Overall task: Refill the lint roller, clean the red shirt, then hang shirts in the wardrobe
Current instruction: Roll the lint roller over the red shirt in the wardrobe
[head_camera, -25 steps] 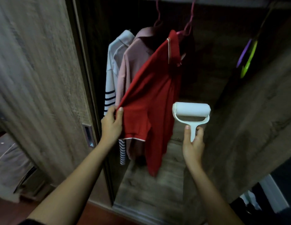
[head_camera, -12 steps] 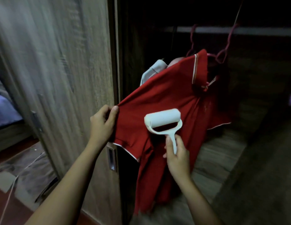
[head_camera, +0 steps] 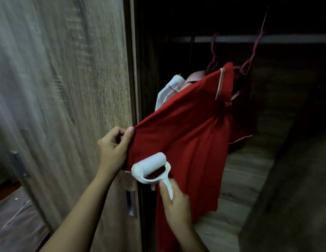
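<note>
1. The red shirt (head_camera: 185, 135) hangs on a dark red hanger (head_camera: 249, 64) inside the open wardrobe. The hanger hooks over a pale rail (head_camera: 286, 39) near the top.
2. The left hand (head_camera: 113, 150) pulls one side of the red shirt out toward the wooden door (head_camera: 67, 88). Its fingers (head_camera: 130, 131) are curled and pinch the edge of the cloth, with the thumb on top. The cloth between the hand and the hanger is stretched tight.
3. The right hand (head_camera: 176, 204) holds the lint roller (head_camera: 151, 167) by its thin white handle. Its fingers (head_camera: 164, 190) are wrapped round the handle.
4. The lint roller is white. Its round roll lies on the front of the stretched red cloth, just below the left hand. The roll is tilted, with its left end lower. It looks like it touches the cloth, but the picture is a bit blurry there.
5. A white shirt (head_camera: 169, 88) and a pink shirt (head_camera: 196, 77) peek out behind the top of the red shirt, on the door side.
6. A small metal pull (head_camera: 130, 202) is set into the door, low down between the two arms.
7. The wardrobe floor (head_camera: 240, 175) under the shirts is pale wood. The rest of the inside is dark.
</note>
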`<move>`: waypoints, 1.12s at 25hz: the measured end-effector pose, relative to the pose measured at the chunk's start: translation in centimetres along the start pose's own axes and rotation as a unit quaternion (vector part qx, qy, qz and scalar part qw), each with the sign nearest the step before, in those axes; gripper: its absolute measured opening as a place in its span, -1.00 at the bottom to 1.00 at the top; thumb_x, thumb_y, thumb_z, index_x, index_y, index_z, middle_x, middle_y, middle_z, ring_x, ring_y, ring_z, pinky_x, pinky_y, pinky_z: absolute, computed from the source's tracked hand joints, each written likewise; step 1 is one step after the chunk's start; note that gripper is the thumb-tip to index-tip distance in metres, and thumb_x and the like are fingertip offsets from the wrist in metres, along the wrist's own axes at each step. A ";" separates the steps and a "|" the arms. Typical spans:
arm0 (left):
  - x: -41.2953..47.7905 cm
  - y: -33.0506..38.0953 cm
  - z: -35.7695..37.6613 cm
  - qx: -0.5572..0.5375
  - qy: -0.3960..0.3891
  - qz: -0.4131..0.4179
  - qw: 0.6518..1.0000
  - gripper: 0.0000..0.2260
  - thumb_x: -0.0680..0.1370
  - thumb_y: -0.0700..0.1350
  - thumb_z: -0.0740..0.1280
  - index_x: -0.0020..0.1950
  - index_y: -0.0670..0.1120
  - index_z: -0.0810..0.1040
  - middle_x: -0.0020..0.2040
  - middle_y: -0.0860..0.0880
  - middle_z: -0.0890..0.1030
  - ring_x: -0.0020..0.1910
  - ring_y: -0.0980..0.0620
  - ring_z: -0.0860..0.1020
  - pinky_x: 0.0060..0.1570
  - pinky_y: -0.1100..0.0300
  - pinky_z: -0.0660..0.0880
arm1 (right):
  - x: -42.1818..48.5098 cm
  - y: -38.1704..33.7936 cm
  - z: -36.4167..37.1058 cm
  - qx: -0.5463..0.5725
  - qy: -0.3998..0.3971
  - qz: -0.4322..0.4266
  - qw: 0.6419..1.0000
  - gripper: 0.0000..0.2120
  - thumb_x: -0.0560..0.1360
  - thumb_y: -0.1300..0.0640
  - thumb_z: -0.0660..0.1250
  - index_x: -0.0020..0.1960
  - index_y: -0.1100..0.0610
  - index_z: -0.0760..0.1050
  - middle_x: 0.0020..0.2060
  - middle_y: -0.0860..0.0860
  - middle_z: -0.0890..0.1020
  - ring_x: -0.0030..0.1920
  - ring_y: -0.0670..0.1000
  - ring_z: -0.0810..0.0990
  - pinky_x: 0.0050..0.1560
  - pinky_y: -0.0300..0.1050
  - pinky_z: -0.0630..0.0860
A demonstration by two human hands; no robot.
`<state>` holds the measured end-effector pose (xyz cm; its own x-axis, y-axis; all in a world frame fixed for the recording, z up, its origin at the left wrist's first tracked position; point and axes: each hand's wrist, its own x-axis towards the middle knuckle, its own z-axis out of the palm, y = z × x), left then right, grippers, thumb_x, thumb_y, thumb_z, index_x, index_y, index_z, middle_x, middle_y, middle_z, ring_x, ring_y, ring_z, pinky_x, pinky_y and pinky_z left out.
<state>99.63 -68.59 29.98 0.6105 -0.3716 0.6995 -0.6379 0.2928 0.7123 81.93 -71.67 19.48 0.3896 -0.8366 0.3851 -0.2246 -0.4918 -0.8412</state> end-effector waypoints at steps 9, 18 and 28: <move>0.3 -0.4 -0.2 -0.044 -0.020 0.004 0.999 -0.66 0.47 0.09 0.30 -0.39 -0.10 0.37 -0.46 -0.07 0.34 -0.46 0.17 0.27 -0.46 0.24 0.23 | 8.7 -2.9 -2.6 -0.053 0.217 -0.057 0.973 -0.73 0.53 -0.11 0.14 -0.05 0.07 0.45 -0.40 0.12 0.61 -0.37 0.13 0.55 -0.43 -0.09 0.23; 0.3 -0.6 -0.4 -0.064 -0.020 -0.012 0.998 -0.69 0.45 0.09 0.32 -0.42 -0.02 0.38 -0.47 0.07 0.33 -0.46 0.22 0.27 -0.46 0.30 0.23 | 10.3 -4.2 -3.9 -0.005 0.250 -0.088 0.964 -0.71 0.52 -0.08 0.14 -0.10 0.13 0.46 -0.48 -0.09 0.45 -0.44 0.05 0.44 -0.42 -0.17 0.15; 0.0 -0.1 0.0 -0.059 -0.010 -0.019 0.998 -0.68 0.49 -0.05 0.34 -0.39 -0.19 0.40 -0.43 -0.09 0.35 -0.46 0.20 0.26 -0.46 0.31 0.21 | 6.7 2.5 -2.6 -0.089 0.100 0.025 0.991 -0.77 0.55 -0.08 0.16 -0.05 0.07 0.45 -0.28 0.17 0.66 -0.22 0.25 0.63 -0.33 0.00 0.42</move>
<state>99.73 -68.60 29.92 0.6235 -0.4012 0.6710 -0.5541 0.3787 0.7413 81.68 -79.11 20.92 0.1928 -0.8829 0.4282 -0.3999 -0.4692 -0.7874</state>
